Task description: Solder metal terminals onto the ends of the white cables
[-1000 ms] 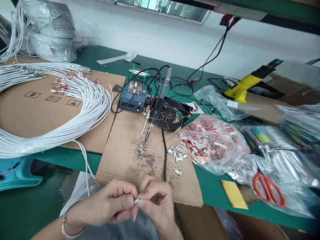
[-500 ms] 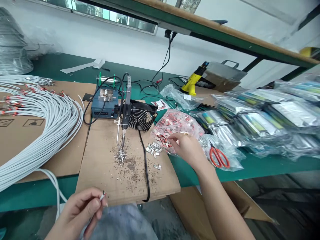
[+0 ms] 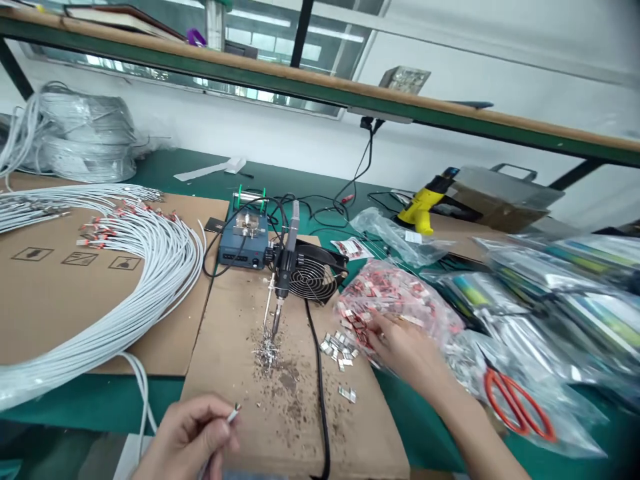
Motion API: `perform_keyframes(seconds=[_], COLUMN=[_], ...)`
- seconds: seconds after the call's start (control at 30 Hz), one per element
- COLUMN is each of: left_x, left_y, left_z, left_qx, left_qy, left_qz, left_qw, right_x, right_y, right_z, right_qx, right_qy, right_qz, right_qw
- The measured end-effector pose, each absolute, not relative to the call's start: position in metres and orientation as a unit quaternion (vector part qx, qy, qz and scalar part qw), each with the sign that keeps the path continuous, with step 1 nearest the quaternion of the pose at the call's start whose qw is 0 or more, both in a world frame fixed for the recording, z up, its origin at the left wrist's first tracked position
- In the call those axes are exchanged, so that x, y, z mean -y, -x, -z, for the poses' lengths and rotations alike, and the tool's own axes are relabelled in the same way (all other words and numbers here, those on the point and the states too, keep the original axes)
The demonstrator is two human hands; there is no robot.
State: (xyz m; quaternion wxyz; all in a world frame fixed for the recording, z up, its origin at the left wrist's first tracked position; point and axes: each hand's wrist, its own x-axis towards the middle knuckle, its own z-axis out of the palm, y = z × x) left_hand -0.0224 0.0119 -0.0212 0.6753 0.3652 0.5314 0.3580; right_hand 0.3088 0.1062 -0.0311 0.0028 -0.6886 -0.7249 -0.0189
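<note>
In the head view, the left hand [image 3: 193,433], at the bottom left of centre, has its thumb and fingers clamped on a white cable end [image 3: 233,415], a smooth round jacket with thin bared wires at its tip. The right hand [image 3: 407,347], right of centre, dips its fingertips among small red-and-white connectors [image 3: 357,323] at the mouth of a clear, crinkled plastic bag [image 3: 425,300]; whether they are closed on a piece cannot be told.

Beside the bag, flat silvery metal shells [image 3: 340,350] lie on a matte brown cardboard sheet [image 3: 240,380], gritty with dark specks and shiny scraps under the tip of the soldering iron [image 3: 285,267]. Behind stand a blue box-shaped station [image 3: 243,248] and a black fan [image 3: 315,277] with a ringed wire guard. The green surface [image 3: 175,160] runs beneath.

At left, glossy white cables [image 3: 150,280] curve in a thick bundle; at upper left, film wraps coiled cable [image 3: 93,140]. A small clear packet [image 3: 353,248] right of the fan holds reddish pieces. Red-handled scissors [image 3: 517,407] lie on clear plastic at lower right.

One second ago both hands met at bottom centre over a small pale piece; now they are well apart.
</note>
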Motion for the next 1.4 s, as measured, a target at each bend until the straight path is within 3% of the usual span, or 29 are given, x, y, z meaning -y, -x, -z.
perform_keyframes(seconds=[0.13, 0.27, 0.5, 0.63, 0.9, 1.4], left_x=[-0.035, -0.07, -0.112, -0.123, -0.13, -0.13], left_y=[0.028, 0.03, 0.019, 0.015, 0.011, 0.014], left_z=[0.019, 0.008, 0.004, 0.008, 0.012, 0.009], left_qx=[-0.522, -0.492, -0.479, -0.46, -0.43, -0.397], left_qy=[-0.448, -0.558, -0.597, -0.61, -0.59, -0.579], left_qz=[-0.313, -0.221, -0.107, -0.095, -0.116, -0.133], left_qw=[0.655, 0.63, 0.634, 0.639, 0.674, 0.7], right_x=[-0.091, -0.073, -0.08, -0.094, -0.099, -0.096], right_y=[-0.307, -0.272, -0.2, -0.183, -0.179, -0.18], right_z=[0.028, 0.017, 0.018, 0.028, 0.036, 0.035], right_qx=[0.699, 0.713, 0.635, 0.511, 0.405, 0.418], right_qy=[0.704, 0.599, 0.492, 0.463, 0.46, 0.479], right_qz=[-0.019, -0.209, -0.547, -0.671, -0.716, -0.699], right_qw=[0.12, 0.299, 0.233, 0.271, 0.335, 0.328])
